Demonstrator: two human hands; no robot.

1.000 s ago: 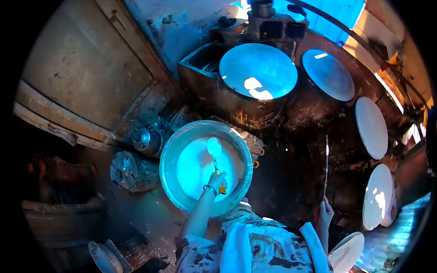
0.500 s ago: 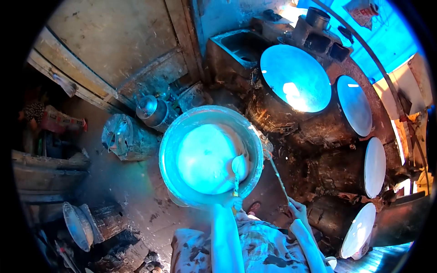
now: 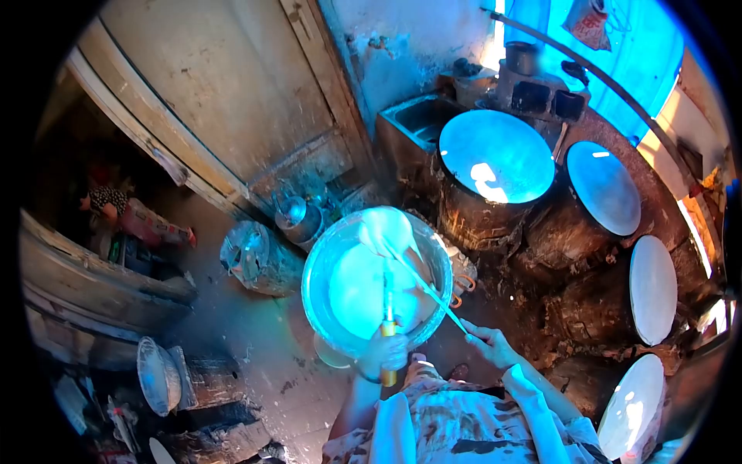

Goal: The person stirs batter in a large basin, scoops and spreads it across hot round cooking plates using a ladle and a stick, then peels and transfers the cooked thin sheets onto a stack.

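A large round metal pot [image 3: 313, 309] stands in front of me with pale, bright blue-lit contents [image 3: 359, 290] inside. My left hand [image 3: 384, 353] is wrapped round the yellow handle of a ladle [image 3: 389, 329], whose white bowl is raised over the pot's far side. In my right hand [image 3: 491, 344] is a thin stick [image 3: 442, 306], pinched near its lower end. Its far tip reaches over the pot and meets or overlaps the ladle's bowl; whether they touch, I cannot tell.
Wide drums with pale round tops [image 3: 498, 155] curve along the right. A metal sink [image 3: 425, 120] stands behind them. Left of the pot are a plastic-lined bin [image 3: 259, 259] and a lidded metal can [image 3: 297, 220]. At far left a person's patterned sleeve [image 3: 108, 201] shows in the shade.
The ladle has risen from low in the pot to above its far side, with my left hand. My right hand has brought the stick leftward over the pot. The view has shifted too.
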